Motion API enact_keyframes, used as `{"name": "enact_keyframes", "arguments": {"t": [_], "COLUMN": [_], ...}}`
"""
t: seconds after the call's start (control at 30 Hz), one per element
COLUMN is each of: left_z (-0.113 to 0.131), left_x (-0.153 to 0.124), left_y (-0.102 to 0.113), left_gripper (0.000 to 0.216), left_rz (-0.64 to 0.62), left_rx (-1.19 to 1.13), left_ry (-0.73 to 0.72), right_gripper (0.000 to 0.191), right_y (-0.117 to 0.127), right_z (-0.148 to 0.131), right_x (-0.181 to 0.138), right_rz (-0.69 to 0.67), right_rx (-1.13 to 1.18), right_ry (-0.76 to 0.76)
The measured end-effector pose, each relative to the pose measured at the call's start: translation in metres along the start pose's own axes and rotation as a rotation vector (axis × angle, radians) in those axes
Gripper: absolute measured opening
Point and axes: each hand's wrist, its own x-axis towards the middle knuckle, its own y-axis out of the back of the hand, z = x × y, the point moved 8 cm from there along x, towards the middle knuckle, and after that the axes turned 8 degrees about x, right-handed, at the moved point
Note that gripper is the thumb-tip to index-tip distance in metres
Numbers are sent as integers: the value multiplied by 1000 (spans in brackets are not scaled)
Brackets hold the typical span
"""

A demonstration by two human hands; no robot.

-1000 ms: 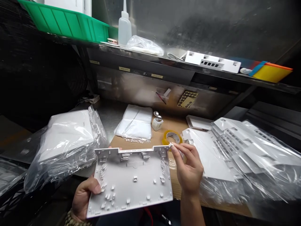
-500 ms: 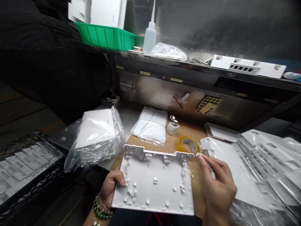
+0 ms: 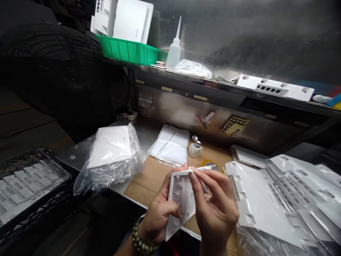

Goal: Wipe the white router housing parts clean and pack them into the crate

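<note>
Grasping with the left hand (image 3: 160, 213) a shallow white plastic shell with small moulded posts inside (image 3: 186, 196): thumb on the inner face, fingers behind. Tilted steeply, on the near side of a small clear square bottle with a silver metal cap (image 3: 195, 150). Held up above a flat brown cardboard sheet (image 3: 138, 185). Around the left wrist: bracelet of green-brown beads (image 3: 136, 236).

Pinching with the right hand (image 3: 218, 206), thumb against forefinger, a tiny white bit (image 3: 190, 170) at the shell's upper rim; cannot tell whether separate from the rim.

Just left of the bottle: flat stack of clear plastic sleeves (image 3: 170, 144). Further left: white plastic casings bagged in crumpled clear film (image 3: 110, 149). Farthest left of it and nearer: row of white slotted panels (image 3: 26, 183) in a black mesh rack (image 3: 61, 201). Right of the bottle and nearer: yellow tape roll (image 3: 217, 164), partly hidden behind the right hand. Further right: fanned pile of white plastic housings (image 3: 269, 199), partly under clear film.

Above and behind the bottle: dark metal shelf (image 3: 191, 81). On it, up and left of the bottle: green plastic tray (image 3: 128, 51) with white boxes (image 3: 130, 19), translucent squeeze dispenser with a long pointed nozzle (image 3: 173, 55). Up and right of the bottle: long white slotted casing (image 3: 295, 91).
</note>
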Motion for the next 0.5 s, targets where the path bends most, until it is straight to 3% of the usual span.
{"name": "enact_keyframes", "arguments": {"t": [0.2, 0.3, 0.4, 0.5], "left_z": [-7, -6, 5, 27], "left_x": [3, 3, 1, -6], "left_y": [3, 9, 22, 49], "left_gripper": [95, 97, 98, 100], "left_rz": [-9, 3, 20, 49], "left_rx": [-5, -28, -63, -98], "left_ry": [35, 12, -22, -41], "right_gripper": [22, 21, 16, 30], "right_y": [2, 10, 41, 65], "right_z": [1, 14, 48, 114], "right_x": [0, 7, 15, 19], "right_rz": [-11, -1, 158, 189], "right_rx": [-22, -67, -126, -262], "right_ry": [37, 48, 31, -167]}}
